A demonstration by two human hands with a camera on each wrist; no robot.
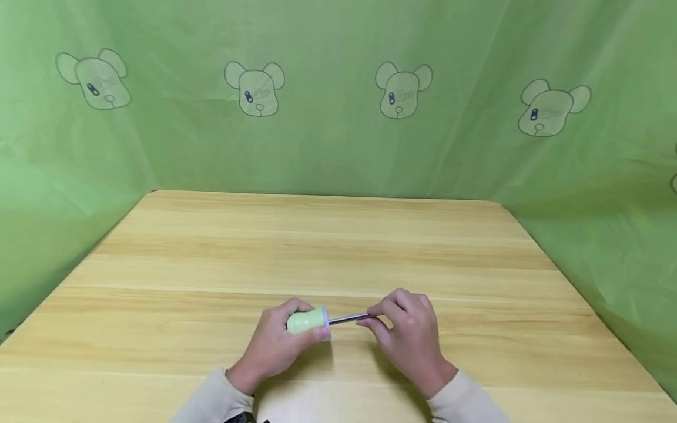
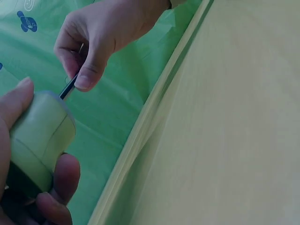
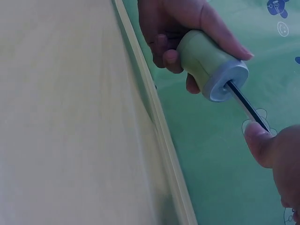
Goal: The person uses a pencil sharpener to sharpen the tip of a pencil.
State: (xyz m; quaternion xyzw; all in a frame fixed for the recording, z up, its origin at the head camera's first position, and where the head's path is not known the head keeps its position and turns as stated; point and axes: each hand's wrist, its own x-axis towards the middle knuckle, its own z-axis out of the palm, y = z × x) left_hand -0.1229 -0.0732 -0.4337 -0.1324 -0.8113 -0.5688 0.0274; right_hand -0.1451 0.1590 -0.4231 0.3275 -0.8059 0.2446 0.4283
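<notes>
Above the one worktop (image 1: 338,247), your left hand (image 1: 271,346) grips one green handle (image 1: 305,321) with one pale collar (image 3: 216,89); your right hand (image 1: 412,338) pinches the single metal rod (image 1: 346,319) projecting from it.

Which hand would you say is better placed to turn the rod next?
Probably the right hand: its thumb and fingers already pinch the rod, while the left hand grips the green handle and could steady it.

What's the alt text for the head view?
A person's left grip holds a light-green handle; the right grip pinches the metal rod extending from its pale lavender rim. Beneath is a wood-grain table; behind, green sheeting printed with round-eared animal faces.
</notes>
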